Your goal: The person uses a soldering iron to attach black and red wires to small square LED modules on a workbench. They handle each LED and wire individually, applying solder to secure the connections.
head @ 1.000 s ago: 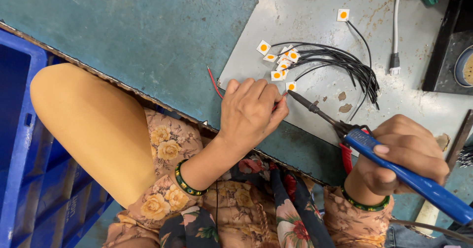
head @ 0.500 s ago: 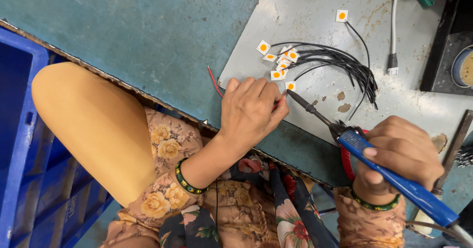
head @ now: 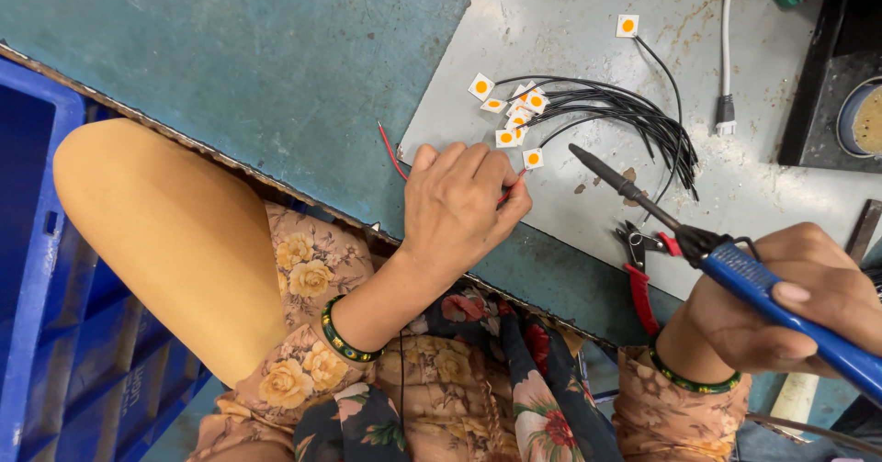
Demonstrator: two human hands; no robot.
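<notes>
On the grey metal work plate [head: 588, 21], left hand [head: 459, 209] pinching a thin red wire [head: 392, 152] beside a small white square chip with orange centre [head: 532, 158], right hand [head: 790, 301] clenched around a blue-handled soldering iron [head: 735, 264] poised just beside it; next, seemingly, tip to joint.

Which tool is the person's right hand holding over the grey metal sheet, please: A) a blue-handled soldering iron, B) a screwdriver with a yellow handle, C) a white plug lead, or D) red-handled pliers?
A: the right hand grips a blue-handled soldering iron whose dark tip points toward the small white squares with orange dots, while the red-handled pliers lie untouched on the grey metal sheet.
</notes>
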